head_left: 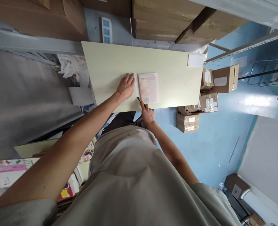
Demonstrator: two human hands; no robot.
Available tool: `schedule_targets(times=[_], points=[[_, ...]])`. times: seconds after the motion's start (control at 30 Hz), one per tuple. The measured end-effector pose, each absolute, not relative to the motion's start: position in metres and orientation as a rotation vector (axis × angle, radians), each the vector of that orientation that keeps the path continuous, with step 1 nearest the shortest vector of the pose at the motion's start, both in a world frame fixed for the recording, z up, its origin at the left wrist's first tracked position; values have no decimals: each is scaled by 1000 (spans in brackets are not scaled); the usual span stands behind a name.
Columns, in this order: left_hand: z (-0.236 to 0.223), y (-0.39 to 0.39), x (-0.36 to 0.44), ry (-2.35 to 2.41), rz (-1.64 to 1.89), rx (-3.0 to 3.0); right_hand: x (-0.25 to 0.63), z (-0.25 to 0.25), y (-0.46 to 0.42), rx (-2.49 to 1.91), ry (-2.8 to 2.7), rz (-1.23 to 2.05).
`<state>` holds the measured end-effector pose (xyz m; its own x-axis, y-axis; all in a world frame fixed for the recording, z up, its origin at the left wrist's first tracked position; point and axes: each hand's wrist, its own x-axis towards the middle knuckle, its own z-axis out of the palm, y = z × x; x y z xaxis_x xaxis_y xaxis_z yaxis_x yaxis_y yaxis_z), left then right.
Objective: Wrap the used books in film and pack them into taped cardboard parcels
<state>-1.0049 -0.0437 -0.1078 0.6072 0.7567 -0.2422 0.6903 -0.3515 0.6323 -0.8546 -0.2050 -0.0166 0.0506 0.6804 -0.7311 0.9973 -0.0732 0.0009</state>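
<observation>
A pale pink printed packet (148, 89), perhaps a wrapped booklet, lies flat on the cream tabletop (174, 81). A barcode-like patch shows near its lower edge. My left hand (126, 86) rests on the board just left of the packet, fingers stretched out and lying flat. At the packet's lower left corner, my right hand (148, 114) is closed around a utility knife (138, 99). The knife's dark tip points up and left, and most of its handle is hidden by my fingers. Whether the blade touches the packet I cannot tell.
A white card (195, 60) lies at the board's far right corner. Large cardboard boxes (162, 20) and a power strip (106, 30) stand behind. Smaller taped boxes (209, 101) are stacked on the blue floor at right. Colourful printed books (14, 171) lie at lower left.
</observation>
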Motion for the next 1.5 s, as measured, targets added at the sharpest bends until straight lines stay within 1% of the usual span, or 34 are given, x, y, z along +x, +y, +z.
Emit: schedule_targets(times=[0.27,0.47,0.63,0.77,0.83,0.9,1.03,1.17,1.33,1.4,1.5], points=[[-112,-45,-1001,1165,103,2116,-857,14,-214,1720,1649,-803],[-110,-48,-997,1194,57,2133,-861,28,-223,1713,1643,-888],[-105,-52,-993,1230,130,2130,-846,39,-228,1846,1639,-904],[-87,-58,-989,1299,-18,2129,-822,61,-216,2014,1615,-877],[-70,-63,-983,1327,-80,2119,-807,74,-204,2124,1627,-848],[-49,-67,-970,1295,-41,2148,-789,87,-189,2239,1650,-816],[7,-66,-929,1118,142,2233,-746,112,-141,2447,1756,-690],[76,-34,-886,1088,462,2289,-706,151,-69,2574,1975,-428],[162,33,-849,1142,816,2340,-667,203,30,2508,2325,-53],[188,56,-839,1186,906,2352,-656,213,68,2439,2393,33],[214,79,-830,1263,965,2372,-642,215,116,2347,2473,90]])
